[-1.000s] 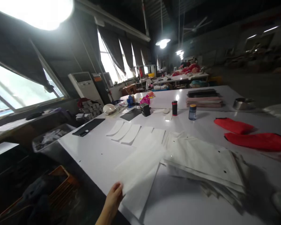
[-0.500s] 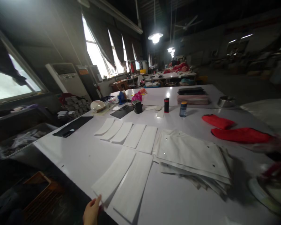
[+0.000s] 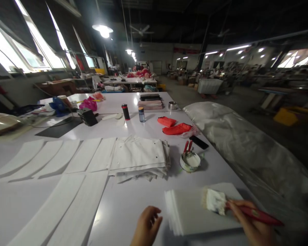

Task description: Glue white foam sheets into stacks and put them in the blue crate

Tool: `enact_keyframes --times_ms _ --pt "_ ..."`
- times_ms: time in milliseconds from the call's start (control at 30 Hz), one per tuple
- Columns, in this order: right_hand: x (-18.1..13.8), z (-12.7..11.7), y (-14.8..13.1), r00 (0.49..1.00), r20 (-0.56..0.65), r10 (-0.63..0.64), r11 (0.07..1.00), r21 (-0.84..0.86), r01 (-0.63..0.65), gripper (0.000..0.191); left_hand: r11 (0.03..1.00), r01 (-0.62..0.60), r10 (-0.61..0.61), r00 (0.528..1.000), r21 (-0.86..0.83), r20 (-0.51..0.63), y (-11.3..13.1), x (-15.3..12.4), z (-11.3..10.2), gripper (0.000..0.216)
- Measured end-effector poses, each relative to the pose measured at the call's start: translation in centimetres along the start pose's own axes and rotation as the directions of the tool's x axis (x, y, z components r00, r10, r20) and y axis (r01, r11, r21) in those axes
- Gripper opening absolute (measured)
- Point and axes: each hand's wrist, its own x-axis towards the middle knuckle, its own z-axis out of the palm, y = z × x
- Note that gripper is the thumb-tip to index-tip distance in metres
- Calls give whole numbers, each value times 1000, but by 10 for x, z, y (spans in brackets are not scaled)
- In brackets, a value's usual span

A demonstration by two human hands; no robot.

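My right hand (image 3: 251,225) grips a red-handled brush (image 3: 228,206) whose white bristles rest on a stack of white sheets (image 3: 195,215) at the near edge of the white table (image 3: 133,201). My left hand (image 3: 146,227) hovers just left of that stack, fingers loosely curled and apart, holding nothing. Long white fabric strips (image 3: 66,205) lie to the left in two rows. A pile of white fabric pieces (image 3: 138,157) sits beyond the hands.
A small bowl of white paste (image 3: 190,161) with red-handled tools stands right of the pile. Red cloths (image 3: 174,127), a black phone (image 3: 199,142), two bottles (image 3: 133,112) and a black device (image 3: 87,117) lie farther back. A large clear plastic bag (image 3: 241,143) fills the right side.
The view has swung right. My left hand has let go of the white strip, which now lies flat on the table. My right hand with the brush has come into view.
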Motion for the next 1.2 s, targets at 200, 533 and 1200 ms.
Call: enact_keyframes --times_ms 200,533,1200 --pt "-4 77 -20 931 315 -183 975 183 129 24 951 150 -173 983 271 61 27 30 87 41" --pt "54 -17 75 961 241 -138 980 -106 167 28 918 280 -281 959 280 -38 13 33 114 6" --pt "-47 30 33 918 379 -114 988 145 62 22 681 593 -546 802 -430 241 -1 33 100 18"
